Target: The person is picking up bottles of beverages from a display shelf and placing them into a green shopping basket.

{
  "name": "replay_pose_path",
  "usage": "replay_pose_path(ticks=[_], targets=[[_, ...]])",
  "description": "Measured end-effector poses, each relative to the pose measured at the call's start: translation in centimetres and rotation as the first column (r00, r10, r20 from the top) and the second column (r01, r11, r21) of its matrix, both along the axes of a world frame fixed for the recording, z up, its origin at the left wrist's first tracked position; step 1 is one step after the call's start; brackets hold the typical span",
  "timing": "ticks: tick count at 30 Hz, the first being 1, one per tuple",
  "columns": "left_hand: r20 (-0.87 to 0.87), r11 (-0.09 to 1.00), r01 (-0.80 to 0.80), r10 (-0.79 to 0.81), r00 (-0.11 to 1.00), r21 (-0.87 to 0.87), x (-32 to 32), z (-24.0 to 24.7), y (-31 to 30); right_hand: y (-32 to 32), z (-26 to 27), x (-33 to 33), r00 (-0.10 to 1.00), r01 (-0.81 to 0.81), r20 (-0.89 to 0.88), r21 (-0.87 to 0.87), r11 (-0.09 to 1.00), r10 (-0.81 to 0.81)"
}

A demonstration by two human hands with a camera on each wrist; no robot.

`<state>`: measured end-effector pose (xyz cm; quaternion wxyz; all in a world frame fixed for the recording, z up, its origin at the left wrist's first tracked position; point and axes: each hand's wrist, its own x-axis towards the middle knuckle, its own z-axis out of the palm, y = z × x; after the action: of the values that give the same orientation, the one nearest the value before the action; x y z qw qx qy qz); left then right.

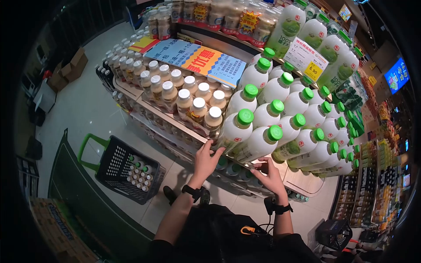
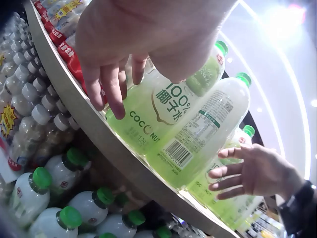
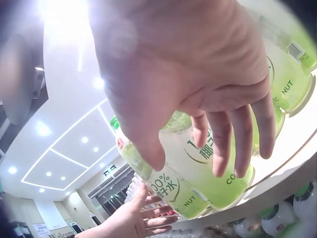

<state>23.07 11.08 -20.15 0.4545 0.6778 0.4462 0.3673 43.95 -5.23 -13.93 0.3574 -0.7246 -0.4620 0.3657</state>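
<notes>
Tons of shiny plastic going on here tbh: the coconut bottles are looking smooth and glossy, and their green caps are catching the light too. The shelf board is showing a smooth wood-look finish, the floor tiles are reflecting the lamps like crazy, the perforated basket is looking like hard plastic, and the person's top is coming across as matt cloth.

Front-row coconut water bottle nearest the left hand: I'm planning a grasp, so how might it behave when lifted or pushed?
The front bottle is likely heavy, being large and apparently filled. Its smooth, shiny wall may feel slippery. Tall and narrow, it could tip if pushed near the top, though the neighbouring bottle close beside it might steady it.
</notes>
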Motion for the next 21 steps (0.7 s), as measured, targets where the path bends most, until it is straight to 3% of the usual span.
replay_pose_path(ticks=[2, 4, 7, 10, 11, 13, 14, 16, 18, 19, 21], targets=[[0.026, 0.999, 0.027, -0.026, 0.999, -0.046, -1.1, -0.1, -0.2, 0.5, -0.1, -1.1, 0.999, -0.046, 0.006, -0.046, 0.998, 0.046], [0.1, 0.982, 0.109, -0.094, 0.991, -0.153, -2.5, -0.7, -0.8, 1.2, 0.0, -2.0, 0.953, -0.242, 0.163, -0.108, 0.964, 0.257], [0.16, 0.965, 0.162, -0.13, 0.979, -0.204, -6.2, -4.8, -2.5, 1.4, -0.8, -2.8, 0.883, -0.407, 0.202, -0.12, 0.905, 0.424], [0.121, 0.938, 0.079, -0.039, 0.992, -0.338, -12.2, -9.6, -5.5, 0.9, -1.7, -2.9, 0.793, -0.557, 0.189, -0.158, 0.815, 0.579], [0.105, 0.937, 0.028, 0.009, 0.994, -0.348, -14.8, -12.7, -6.8, 0.6, -2.1, -2.8, 0.758, -0.574, 0.19, -0.26, 0.777, 0.624], [-0.002, 0.881, -0.15, 0.166, 0.986, -0.449, -20.4, -16.9, -10.4, 0.8, -2.1, -3.1, 0.707, -0.571, 0.172, -0.433, 0.698, 0.686], [-0.139, 0.817, -0.25, 0.208, 0.968, -0.519, -23.4, -19.6, -12.0, 0.7, -2.6, -3.1, 0.691, -0.594, 0.159, -0.429, 0.68, 0.705], [-0.283, 0.777, -0.358, 0.24, 0.929, -0.517, -29.7, -22.1, -17.0, 0.2, -5.1, -2.9, 0.718, -0.584, 0.1, -0.451, 0.675, 0.689], [-0.627, 0.66, -0.557, 0.164, 0.762, -0.504, -34.7, -24.3, -22.4, -1.5, -10.4, -1.9, 0.813, -0.58, -0.243, -0.42, 0.698, 0.529], [-0.648, 0.622, -0.61, 0.206, 0.733, -0.492, -36.6, -25.4, -25.6, -1.7, -11.6, -2.1, 0.821, -0.525, -0.513, -0.51, 0.681, 0.249], [-0.71, 0.479, -0.655, 0.089, 0.699, -0.585, -39.1, -26.7, -29.9, -1.6, -15.1, -2.7, 0.832, -0.452, -0.551, -0.603, 0.657, 0.066]])
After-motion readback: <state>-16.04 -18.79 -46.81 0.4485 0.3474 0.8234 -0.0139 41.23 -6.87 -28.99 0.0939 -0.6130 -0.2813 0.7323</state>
